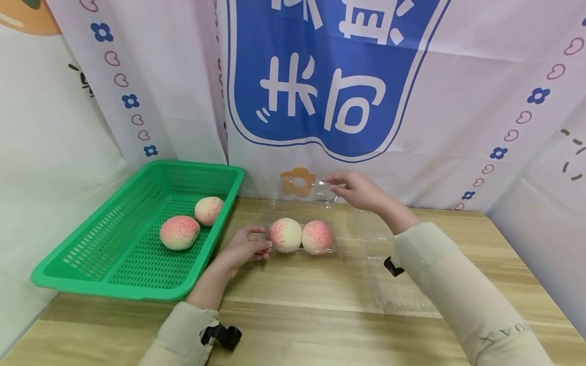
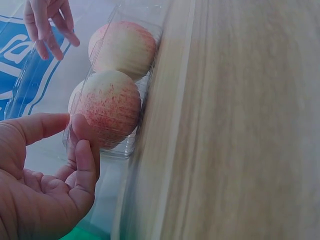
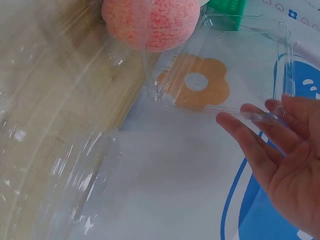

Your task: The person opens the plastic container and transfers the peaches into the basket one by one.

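Observation:
Two pink-and-cream peaches (image 1: 286,235) (image 1: 318,237) sit side by side in the base of a clear plastic clamshell box (image 2: 131,150). Its transparent lid (image 3: 240,65) stands raised at the back, before the printed cloth. With thumb and forefinger, my left hand (image 1: 246,246) pinches the box's left front corner. At the lid's upper right corner, my right hand (image 1: 354,189) touches the edge with nearly straight fingers. Two more peaches (image 1: 180,233) (image 1: 209,211) lie in a green plastic basket (image 1: 137,291) on the left.
Another clear plastic box (image 1: 382,284) lies on the wooden table (image 1: 293,325) at the right, partly behind the right sleeve. A white cloth with a blue printed panel (image 1: 329,91) hangs at the table's back edge. The basket is close beside the left forearm.

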`<state>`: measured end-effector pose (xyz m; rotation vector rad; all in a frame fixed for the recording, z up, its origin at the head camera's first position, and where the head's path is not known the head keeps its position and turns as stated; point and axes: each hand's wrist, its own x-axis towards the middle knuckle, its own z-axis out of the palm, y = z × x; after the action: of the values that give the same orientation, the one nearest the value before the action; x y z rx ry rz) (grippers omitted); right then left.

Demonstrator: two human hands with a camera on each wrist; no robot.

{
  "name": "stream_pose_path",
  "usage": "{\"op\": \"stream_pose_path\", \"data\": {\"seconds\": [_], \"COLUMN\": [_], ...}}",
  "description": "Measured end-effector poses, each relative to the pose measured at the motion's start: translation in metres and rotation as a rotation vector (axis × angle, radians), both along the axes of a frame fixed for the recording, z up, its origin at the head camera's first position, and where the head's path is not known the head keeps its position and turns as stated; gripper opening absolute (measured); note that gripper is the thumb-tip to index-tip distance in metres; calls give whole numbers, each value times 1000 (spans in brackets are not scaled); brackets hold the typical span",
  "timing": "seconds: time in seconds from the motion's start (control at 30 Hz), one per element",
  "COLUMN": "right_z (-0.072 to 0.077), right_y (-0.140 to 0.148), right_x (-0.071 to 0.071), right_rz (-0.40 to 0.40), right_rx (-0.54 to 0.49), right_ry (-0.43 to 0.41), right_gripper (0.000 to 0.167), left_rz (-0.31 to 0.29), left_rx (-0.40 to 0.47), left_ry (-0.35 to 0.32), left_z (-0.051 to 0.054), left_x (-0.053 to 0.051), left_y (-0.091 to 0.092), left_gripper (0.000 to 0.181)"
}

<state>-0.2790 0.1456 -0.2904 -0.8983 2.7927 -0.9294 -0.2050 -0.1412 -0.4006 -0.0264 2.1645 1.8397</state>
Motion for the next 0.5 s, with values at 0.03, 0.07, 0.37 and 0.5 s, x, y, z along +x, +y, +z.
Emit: {"op": "stream_pose_path", "data": {"seconds": [0.03,0.07,0.37,0.5], "right_z": [0,0,-8,-12], "right_y": [-1,-2,-16,-18], "right_x": [-2,-4,-23,-28], "right_rz": [-23,-49,-265,-318], "right_rx": [-17,-32,-211,-280], "right_ry": [-8,-18,-110,-143], "right_gripper": [33,34,35,37], "left_rz": [0,-1,24,28], "left_rx": [0,2,-6,-4], "left_ry": [0,1,11,15], "left_z": [0,0,1,0], "left_x": [0,0,0,-1], "left_y": [0,0,-3,-4], "left_gripper": [51,52,50,50]}}
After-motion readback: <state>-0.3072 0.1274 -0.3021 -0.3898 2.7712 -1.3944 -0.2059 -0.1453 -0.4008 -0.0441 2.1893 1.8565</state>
